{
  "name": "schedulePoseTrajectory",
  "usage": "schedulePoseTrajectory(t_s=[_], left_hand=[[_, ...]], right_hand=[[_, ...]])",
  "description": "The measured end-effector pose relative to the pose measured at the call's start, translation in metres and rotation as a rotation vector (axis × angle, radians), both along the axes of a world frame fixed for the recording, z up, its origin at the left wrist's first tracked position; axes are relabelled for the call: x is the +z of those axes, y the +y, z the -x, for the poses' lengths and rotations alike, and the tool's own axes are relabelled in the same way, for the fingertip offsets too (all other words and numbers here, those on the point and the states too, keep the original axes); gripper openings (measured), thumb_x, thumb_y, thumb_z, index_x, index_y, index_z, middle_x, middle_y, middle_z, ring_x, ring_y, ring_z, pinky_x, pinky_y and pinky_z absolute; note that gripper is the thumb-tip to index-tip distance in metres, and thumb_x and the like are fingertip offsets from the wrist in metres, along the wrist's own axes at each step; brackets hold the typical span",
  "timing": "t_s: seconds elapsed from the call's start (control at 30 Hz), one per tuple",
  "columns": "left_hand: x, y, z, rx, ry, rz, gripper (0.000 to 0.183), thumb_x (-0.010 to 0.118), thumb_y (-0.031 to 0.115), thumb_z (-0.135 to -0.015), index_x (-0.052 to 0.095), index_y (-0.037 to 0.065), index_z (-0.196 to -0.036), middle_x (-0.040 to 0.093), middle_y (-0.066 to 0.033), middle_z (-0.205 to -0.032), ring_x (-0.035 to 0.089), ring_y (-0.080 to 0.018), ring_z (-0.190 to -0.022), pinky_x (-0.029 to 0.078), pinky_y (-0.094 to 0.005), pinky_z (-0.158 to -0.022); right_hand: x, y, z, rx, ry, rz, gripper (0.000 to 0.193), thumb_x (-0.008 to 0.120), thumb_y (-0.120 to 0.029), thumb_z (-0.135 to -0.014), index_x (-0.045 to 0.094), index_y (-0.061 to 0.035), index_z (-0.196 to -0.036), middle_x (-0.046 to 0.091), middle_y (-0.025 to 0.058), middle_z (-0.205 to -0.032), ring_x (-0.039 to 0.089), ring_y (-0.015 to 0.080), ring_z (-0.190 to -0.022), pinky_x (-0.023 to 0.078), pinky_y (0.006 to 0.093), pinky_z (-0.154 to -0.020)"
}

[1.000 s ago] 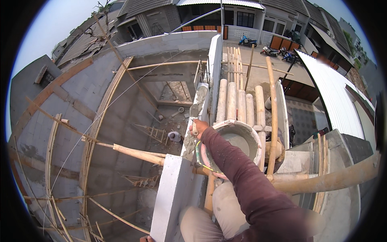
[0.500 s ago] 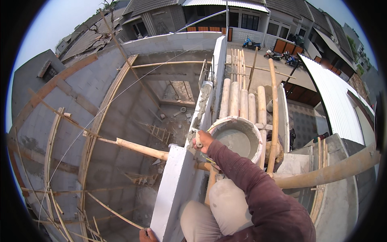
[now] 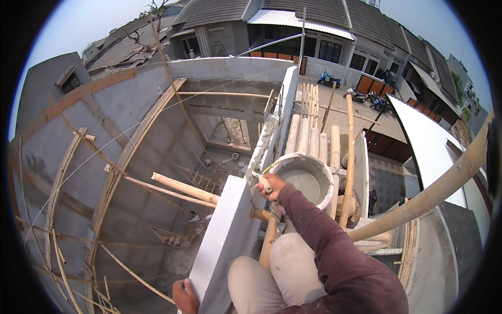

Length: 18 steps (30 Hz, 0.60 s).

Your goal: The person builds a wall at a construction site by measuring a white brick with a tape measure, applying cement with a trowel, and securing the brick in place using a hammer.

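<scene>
My right hand is closed round the pale wooden handle of a trowel, just left of the mortar bucket's rim. The trowel's blade, mostly hidden, is at the wall top beside the end of a white block. Grey mortar lies in a strip along the wall top beyond it. Wet grey mortar also fills much of the round, pale-rimmed bucket. At the lower edge, my left hand grips the near left side of the white block, its fingers bent.
Bamboo poles lie side by side beyond the bucket. A thick pole slants across the right. Left of the wall is a deep room with bamboo scaffolding and rubble on its floor. A thin line crosses above it.
The view has tilted up and shifted a little. My right hand has turned slightly, the trowel handle now pointing more toward me. More of my left hand shows beside the block.
</scene>
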State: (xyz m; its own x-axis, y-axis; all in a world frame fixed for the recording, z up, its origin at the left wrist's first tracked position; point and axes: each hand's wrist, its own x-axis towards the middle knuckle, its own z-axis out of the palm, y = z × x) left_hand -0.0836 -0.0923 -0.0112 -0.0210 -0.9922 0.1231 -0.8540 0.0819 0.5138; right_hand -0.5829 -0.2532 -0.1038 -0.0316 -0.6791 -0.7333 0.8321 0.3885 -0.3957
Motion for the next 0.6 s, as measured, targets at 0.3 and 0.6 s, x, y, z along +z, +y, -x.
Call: schedulePoseTrajectory(t_s=[0.3,0.6], left_hand=[[-0.014,-0.001,-0.011,0.019,-0.024,0.021,0.039,0.056,0.036,-0.101,0.060,-0.001,-0.091,0.063,-0.0215,-0.085,0.061,-0.0417,-0.081,0.046,-0.0469,-0.073],[-0.018,0.001,-0.018,0.091,-0.041,-0.031,0.036,0.060,0.035,-0.098,0.063,0.000,-0.091,0.064,-0.0189,-0.089,0.062,-0.0400,-0.086,0.047,-0.0475,-0.076]], right_hand=[[0.027,0.034,0.022,0.139,-0.356,0.135,0.043,0.048,-0.035,-0.103,0.055,0.0049,-0.117,0.060,0.0022,-0.081,0.058,0.0083,-0.060,0.045,0.0225,-0.050],[0.110,0.124,0.058,0.264,0.197,0.186,0.046,0.041,-0.041,-0.106,0.057,-0.0024,-0.124,0.056,-0.0013,-0.079,0.053,0.0070,-0.060,0.044,0.0236,-0.050]])
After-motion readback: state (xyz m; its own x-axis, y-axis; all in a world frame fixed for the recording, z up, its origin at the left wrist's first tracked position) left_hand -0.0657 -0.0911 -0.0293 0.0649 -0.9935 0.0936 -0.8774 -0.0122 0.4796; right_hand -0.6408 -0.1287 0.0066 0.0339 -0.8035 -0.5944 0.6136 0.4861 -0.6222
